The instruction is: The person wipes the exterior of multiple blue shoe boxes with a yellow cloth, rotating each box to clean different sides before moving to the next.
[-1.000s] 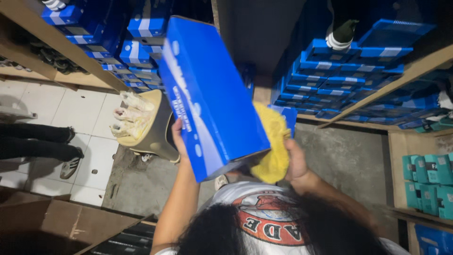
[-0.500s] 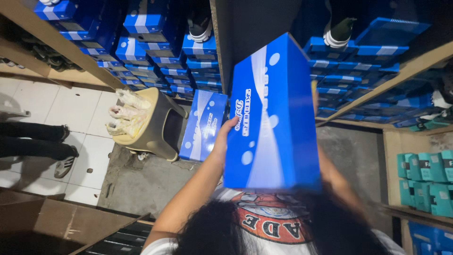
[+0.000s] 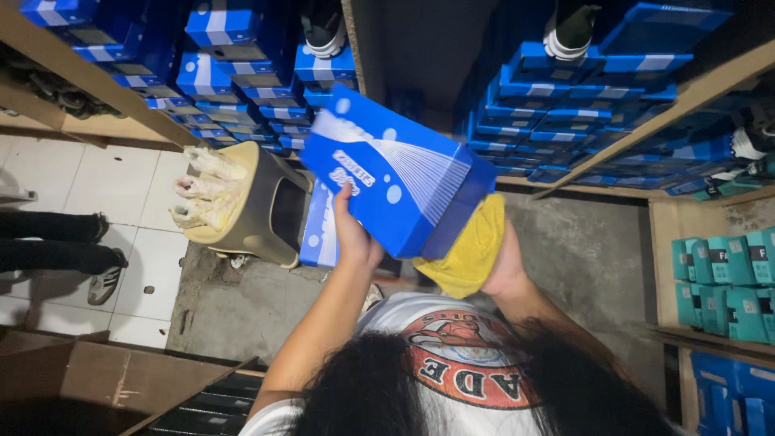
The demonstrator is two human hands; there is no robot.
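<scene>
A blue shoe box (image 3: pixel 395 173) with white markings is held tilted in front of me, at the middle of the view. My left hand (image 3: pixel 353 234) grips its lower left edge, thumb up against the side. My right hand (image 3: pixel 504 270) is under the box's right end and holds a yellow cloth (image 3: pixel 468 250) pressed against the box. Below the hands I see my own dark hair and a white printed shirt.
Wooden shelves stacked with blue shoe boxes (image 3: pixel 242 73) rise on both sides. A tan plastic stool (image 3: pixel 246 202) stands at left with another blue box (image 3: pixel 321 230) leaning on it. Teal boxes (image 3: pixel 722 278) fill a shelf at right. Another person's legs (image 3: pixel 56 246) rest on the tiled floor.
The box has swung from standing upright on end to a tilted, flatter position. The yellow cloth, hidden half a second ago, shows again under its right end.
</scene>
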